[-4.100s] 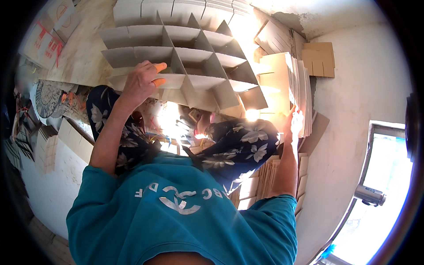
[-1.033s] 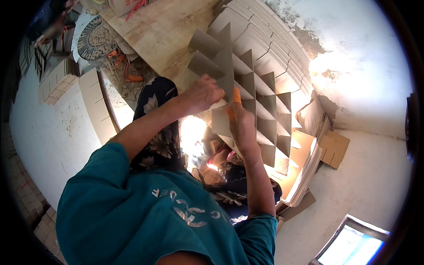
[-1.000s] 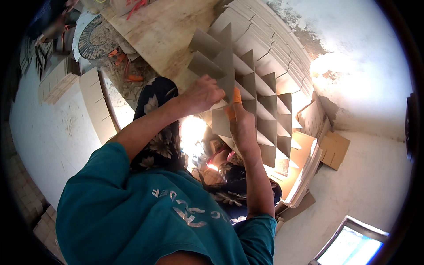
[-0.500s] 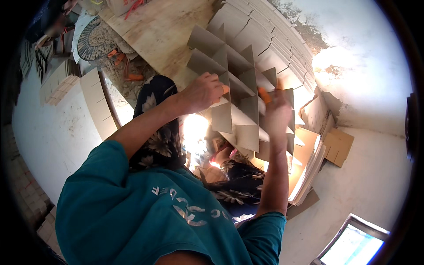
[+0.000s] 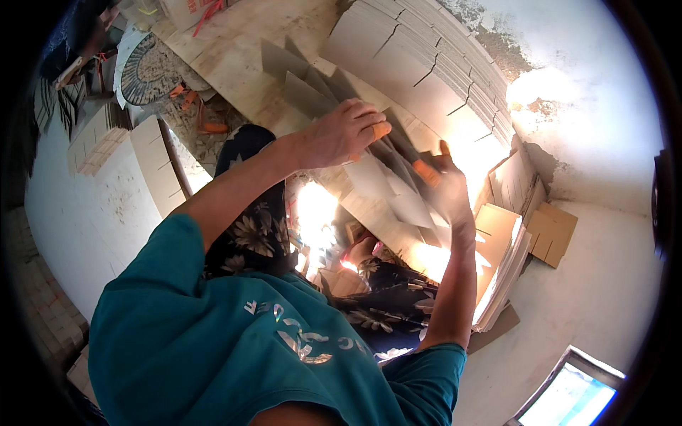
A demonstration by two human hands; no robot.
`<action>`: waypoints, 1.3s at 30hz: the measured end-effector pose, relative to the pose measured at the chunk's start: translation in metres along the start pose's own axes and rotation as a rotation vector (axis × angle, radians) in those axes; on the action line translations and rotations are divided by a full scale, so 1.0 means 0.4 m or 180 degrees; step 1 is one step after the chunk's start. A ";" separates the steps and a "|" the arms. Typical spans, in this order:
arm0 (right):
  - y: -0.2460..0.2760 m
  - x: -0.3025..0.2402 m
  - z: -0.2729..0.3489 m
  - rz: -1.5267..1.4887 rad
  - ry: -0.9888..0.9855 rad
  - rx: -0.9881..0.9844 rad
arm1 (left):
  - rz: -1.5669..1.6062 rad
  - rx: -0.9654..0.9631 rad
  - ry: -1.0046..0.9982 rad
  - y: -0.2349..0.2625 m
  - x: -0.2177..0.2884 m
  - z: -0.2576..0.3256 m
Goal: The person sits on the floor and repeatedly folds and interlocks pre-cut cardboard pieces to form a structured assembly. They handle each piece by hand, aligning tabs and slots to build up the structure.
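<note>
A grey cardboard divider (image 5: 387, 186), made of slotted strips crossing one another, is between my hands above the wooden board, partly folded together and blurred. My left hand (image 5: 344, 135) is closed on its upper-left side, with an orange covering on a finger. At its right end my right hand (image 5: 449, 190), smeared by motion, grips the strips. An orange-covered digit lies against the cardboard and another finger points up. Part of the divider is hidden behind my left hand.
Beyond the divider a large stack of slotted cardboard strips (image 5: 419, 53) leans along the wall. More cardboard sheets (image 5: 497, 245) stand at right. The wooden board (image 5: 249, 53) reaches far left, near orange-handled scissors (image 5: 212, 128). Cardboard pieces (image 5: 99, 145) lie at left.
The divider has gone from an opened grid to a flatter, slanted bundle, tilting to the left at its far end. My left hand has moved slightly right.
</note>
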State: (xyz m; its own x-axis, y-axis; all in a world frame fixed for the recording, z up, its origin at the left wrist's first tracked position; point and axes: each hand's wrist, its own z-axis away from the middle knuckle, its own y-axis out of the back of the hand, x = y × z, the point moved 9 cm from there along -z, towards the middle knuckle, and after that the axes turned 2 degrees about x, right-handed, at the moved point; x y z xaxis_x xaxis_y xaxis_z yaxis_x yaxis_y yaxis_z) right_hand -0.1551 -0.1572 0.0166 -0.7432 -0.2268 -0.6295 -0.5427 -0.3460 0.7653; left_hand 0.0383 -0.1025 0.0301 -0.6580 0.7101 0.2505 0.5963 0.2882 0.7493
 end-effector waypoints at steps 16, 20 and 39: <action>-0.154 -0.003 0.009 0.0932 0.0063 -0.0197 | 0.0127 -0.0654 -0.0245 -0.095 -0.068 -0.018; -0.069 -0.179 0.092 0.1098 0.0483 0.0086 | -0.0032 -0.0235 -0.0263 0.034 0.009 -0.035; 0.113 0.018 1.575 0.3632 -0.3869 0.2914 | 0.0629 0.0737 -0.1311 0.100 0.396 -0.083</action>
State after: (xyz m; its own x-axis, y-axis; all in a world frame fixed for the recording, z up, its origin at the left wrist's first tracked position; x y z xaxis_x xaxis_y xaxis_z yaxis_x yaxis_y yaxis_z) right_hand -0.4315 0.3993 0.1312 -0.4594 0.8475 0.2659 0.6279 0.0982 0.7720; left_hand -0.0574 0.0001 0.1200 -0.3145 0.9462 0.0764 0.8079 0.2246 0.5449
